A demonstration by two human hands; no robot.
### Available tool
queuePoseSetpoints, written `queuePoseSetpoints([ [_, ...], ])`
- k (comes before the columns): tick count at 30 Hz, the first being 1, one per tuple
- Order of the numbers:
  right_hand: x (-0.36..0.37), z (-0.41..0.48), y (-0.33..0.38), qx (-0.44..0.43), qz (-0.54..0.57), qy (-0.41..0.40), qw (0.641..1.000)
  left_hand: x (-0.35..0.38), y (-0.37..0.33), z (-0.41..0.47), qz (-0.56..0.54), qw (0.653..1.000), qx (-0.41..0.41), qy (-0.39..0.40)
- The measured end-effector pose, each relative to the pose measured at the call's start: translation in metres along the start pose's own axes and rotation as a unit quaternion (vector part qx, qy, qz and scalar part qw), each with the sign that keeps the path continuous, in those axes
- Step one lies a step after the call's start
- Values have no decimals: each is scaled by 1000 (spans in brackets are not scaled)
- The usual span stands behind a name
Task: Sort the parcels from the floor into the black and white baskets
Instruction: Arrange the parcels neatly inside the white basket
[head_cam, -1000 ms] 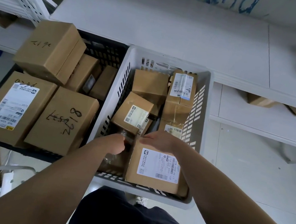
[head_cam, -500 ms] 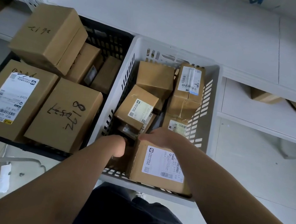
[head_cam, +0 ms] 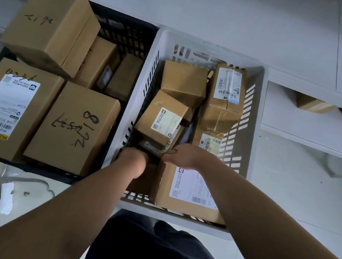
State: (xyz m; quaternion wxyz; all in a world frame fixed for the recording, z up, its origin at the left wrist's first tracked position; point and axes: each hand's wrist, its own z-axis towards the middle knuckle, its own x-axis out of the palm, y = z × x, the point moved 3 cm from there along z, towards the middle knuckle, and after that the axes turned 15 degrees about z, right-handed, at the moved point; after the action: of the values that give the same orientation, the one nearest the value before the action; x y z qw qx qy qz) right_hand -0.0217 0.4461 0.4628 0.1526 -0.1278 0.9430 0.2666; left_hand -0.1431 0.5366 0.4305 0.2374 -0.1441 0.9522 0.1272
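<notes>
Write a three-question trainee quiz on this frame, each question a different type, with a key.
1. Fill in: by the person's own sides, the white basket stands to the ___ of the black basket.
2. True or false: the left hand and the right hand both reach into the black basket.
3. Where does the box with a handwritten 8 lie? A) in the black basket B) in the white basket C) on the floor

Key: 1 right; 2 false, both reach into the white basket; 3 A.
</notes>
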Motion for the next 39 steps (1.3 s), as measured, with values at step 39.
queuePoseSetpoints([
  [39, 10, 11, -1, 11, -8, -18, 1000, 9, -2, 4, 123, 982, 61, -128],
])
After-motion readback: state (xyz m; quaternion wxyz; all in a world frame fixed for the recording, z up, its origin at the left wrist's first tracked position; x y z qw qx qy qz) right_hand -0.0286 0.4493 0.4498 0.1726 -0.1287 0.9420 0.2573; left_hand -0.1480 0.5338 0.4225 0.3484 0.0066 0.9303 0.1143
